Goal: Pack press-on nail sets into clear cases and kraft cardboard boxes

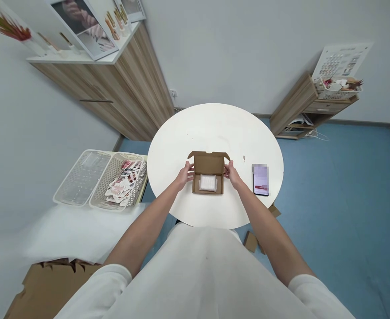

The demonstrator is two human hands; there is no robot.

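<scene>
A small brown cardboard box [209, 163] stands on the white round table in front of me with its lid raised and its side flaps sticking out. Inside it lies a white wrapped packet [208, 182], which looks padded. My left hand [185, 174] grips the box at its left side near the lid's hinge, thumb up and fingers against the cardboard. On the opposite side, my right hand [232, 173] holds the right edge in the same way. Some fingertips are hidden by the box's sides.
To the right on the round table [215, 124] lies a phone [260, 180] with a lit screen. White baskets, one with printed cards [123, 184], stand left of the table. Flat cardboard [52, 288] is at lower left, and cardboard pieces [251, 242] lie on the floor at right.
</scene>
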